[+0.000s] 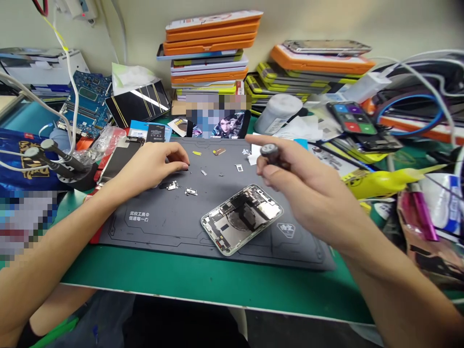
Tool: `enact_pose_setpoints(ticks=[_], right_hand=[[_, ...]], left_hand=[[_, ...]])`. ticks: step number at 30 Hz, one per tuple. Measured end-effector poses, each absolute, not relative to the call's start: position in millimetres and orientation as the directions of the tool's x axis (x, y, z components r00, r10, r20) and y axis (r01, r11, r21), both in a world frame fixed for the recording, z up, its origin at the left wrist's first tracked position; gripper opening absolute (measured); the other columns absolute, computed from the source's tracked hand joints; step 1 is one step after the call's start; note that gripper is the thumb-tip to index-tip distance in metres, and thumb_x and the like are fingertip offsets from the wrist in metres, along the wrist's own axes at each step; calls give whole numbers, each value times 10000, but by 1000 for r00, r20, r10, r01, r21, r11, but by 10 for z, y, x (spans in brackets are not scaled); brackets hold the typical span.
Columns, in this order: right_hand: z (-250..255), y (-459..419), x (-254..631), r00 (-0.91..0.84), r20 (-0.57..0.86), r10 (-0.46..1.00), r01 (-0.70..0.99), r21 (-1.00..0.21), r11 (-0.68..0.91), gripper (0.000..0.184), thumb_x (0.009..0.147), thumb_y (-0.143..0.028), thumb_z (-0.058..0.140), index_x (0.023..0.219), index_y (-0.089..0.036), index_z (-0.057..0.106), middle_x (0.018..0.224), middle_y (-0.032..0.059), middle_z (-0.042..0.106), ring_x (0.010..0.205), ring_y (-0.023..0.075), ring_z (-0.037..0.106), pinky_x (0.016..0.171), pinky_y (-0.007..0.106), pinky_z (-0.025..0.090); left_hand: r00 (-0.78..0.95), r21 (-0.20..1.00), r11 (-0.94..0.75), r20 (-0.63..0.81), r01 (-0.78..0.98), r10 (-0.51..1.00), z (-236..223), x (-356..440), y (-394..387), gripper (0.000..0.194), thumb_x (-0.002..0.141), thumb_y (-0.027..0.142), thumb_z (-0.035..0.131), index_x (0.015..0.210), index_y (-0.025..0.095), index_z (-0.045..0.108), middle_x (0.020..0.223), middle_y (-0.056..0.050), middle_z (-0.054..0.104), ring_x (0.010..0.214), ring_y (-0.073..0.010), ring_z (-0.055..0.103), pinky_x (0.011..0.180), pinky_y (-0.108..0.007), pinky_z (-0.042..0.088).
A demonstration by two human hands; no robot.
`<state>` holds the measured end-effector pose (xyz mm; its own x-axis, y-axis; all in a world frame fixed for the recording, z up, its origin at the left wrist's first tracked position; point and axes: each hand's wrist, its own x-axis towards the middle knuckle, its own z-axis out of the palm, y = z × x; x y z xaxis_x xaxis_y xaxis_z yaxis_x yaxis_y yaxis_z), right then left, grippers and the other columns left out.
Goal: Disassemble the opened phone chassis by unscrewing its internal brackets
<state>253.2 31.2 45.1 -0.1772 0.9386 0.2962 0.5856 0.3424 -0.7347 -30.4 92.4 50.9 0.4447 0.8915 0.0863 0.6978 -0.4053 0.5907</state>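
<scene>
One opened phone (235, 224) lies insides up, askew, right of centre by the front edge of the grey mat (163, 234); bare green tabletop (217, 285) runs along in front. Two metal brackets (191, 192) sit left of it, just nearer than your left hand (155, 162). Left grip: fingertips drawn together low over the mat; can't tell if anything's pinched. Right hand (306, 171): grip curled round a grey-knobbed tool (270, 151), probably a driver, raised over the mat's right half; tip not visible. Neither hand touches the phone.

Step in hand looks like handling small loose parts. Pinch one at a time, lift straight up, don't rake. Hold your left wrist clear of the brackets and the tool high over the phone's exposed board.

Toward the back edge: grey sliver (203, 172), small rectangular frame (239, 168), yellow strip (196, 153), coppery piece (219, 151). Easy to flick away.

Your forearms cover parts of the mat's side edges. Off the right edge, a yellow bottle (377, 181) crowds that elbow room. Behind the back edge: white tub (281, 113), orange cases (212, 35); cables (431, 84) tangle the tabletop's back right corner.
</scene>
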Motion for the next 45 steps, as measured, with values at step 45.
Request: enact_pose_setpoints(ticks=[45], right_hand=[[269, 148, 2349, -501, 548, 670, 591, -349, 727, 663, 999, 3, 600, 1578, -271, 426, 1268, 82, 800, 1080, 245, 786, 908, 376, 647]], left_hand=[[553, 472, -496, 23, 728, 833, 435, -388, 983, 375, 976, 188, 664, 1344, 256, 657, 1266, -43, 779, 1160, -231, 709, 1015, -392, 497]])
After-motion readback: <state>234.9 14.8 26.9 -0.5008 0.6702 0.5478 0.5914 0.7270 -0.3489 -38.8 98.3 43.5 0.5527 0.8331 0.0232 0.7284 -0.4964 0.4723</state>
